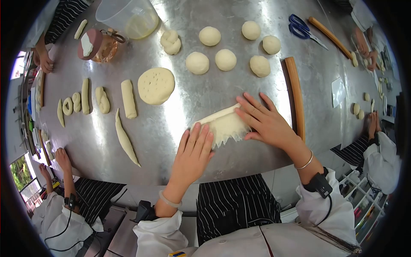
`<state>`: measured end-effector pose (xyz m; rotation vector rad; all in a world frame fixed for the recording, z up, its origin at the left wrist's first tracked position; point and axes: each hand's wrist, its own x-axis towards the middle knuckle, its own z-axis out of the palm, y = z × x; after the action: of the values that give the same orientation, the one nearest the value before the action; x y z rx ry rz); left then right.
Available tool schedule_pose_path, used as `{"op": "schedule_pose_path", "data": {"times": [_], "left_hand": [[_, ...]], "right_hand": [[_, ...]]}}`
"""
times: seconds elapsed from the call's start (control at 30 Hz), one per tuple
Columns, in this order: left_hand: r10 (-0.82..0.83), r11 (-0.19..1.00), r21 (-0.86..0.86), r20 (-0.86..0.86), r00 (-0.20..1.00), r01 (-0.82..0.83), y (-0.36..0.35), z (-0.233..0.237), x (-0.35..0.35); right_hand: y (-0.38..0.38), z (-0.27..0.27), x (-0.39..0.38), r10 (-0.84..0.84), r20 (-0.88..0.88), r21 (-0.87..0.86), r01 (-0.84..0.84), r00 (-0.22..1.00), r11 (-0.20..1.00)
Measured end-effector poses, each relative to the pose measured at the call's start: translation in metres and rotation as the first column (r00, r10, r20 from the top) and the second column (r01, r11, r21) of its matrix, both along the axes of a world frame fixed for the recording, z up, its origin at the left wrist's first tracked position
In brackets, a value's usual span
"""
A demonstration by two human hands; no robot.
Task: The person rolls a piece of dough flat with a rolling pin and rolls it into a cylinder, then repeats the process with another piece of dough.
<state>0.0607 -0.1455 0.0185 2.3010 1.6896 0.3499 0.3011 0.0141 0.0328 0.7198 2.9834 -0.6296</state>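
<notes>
A flattened sheet of dough (229, 126) lies on the steel table (171, 122) in front of me. Its far edge is rolled into a thin lip, while the near edge is stretched ragged and sticks to the metal. My left hand (194, 150) rests with outstretched fingers on the left end of the lip. On the right end lie the spread fingers of my right hand (267, 124), thumb beside the ragged edge. Neither hand grips anything. Beyond them sit several round dough balls (225, 60), with a round, pricked dough disc (156, 85) to the left.
A wooden rolling pin (294, 98) lies right of my right hand. Farther off are blue-handled scissors (302, 28), another rolling pin (329, 36), a plastic tub (128, 17) and a lidded jar (105, 47). Shaped dough pieces (85, 96) line the left. Other people's hands (63, 159) are at the table edges.
</notes>
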Motion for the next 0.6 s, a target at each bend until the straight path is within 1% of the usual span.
{"op": "schedule_pose_path", "data": {"times": [0.03,0.1,0.13,0.2,0.23,0.3,0.33,0.4,0.53,0.6], "left_hand": [[0.002,1.000,-0.001,-0.003,1.000,-0.002,-0.001,-0.002,-0.001],[0.162,0.986,0.008,0.156,0.974,-0.165,-0.003,-0.005,-0.003],[0.164,0.986,0.006,0.151,0.975,-0.167,0.000,-0.007,-0.004],[0.368,0.919,0.032,0.293,0.883,-0.393,0.019,-0.009,-0.003],[0.369,0.918,0.032,0.292,0.882,-0.395,0.027,-0.007,-0.002],[0.290,0.956,-0.001,0.114,0.950,-0.292,0.035,-0.002,0.001],[0.292,0.956,-0.002,0.114,0.950,-0.294,0.035,-0.003,0.003],[0.212,0.977,-0.023,0.130,0.969,-0.211,0.030,-0.005,0.006],[0.206,0.978,-0.030,0.109,0.972,-0.204,0.015,-0.010,0.009],[0.196,0.981,-0.021,0.057,0.979,-0.195,0.008,-0.008,0.010]], "right_hand": [[0.001,0.001,-0.001,0.002,-0.003,-0.001,-0.002,1.000,1.000],[0.001,0.003,-0.004,-0.085,-0.120,-0.035,0.081,0.989,0.996],[0.002,0.003,-0.008,-0.084,-0.124,-0.038,0.080,0.989,0.996],[0.004,0.002,-0.020,-0.075,-0.162,-0.039,0.069,0.984,0.997],[0.005,0.001,-0.026,-0.073,-0.163,-0.039,0.068,0.984,0.997],[0.005,-0.001,-0.035,-0.002,-0.140,-0.017,-0.001,0.990,1.000],[0.006,-0.003,-0.035,0.001,-0.140,-0.018,-0.003,0.990,1.000],[0.007,-0.007,-0.032,0.053,-0.102,0.014,-0.052,0.993,0.999],[0.003,-0.010,-0.017,0.063,-0.089,0.032,-0.060,0.994,0.998],[-0.004,-0.010,-0.010,0.051,-0.062,0.035,-0.049,0.997,0.998]]}}
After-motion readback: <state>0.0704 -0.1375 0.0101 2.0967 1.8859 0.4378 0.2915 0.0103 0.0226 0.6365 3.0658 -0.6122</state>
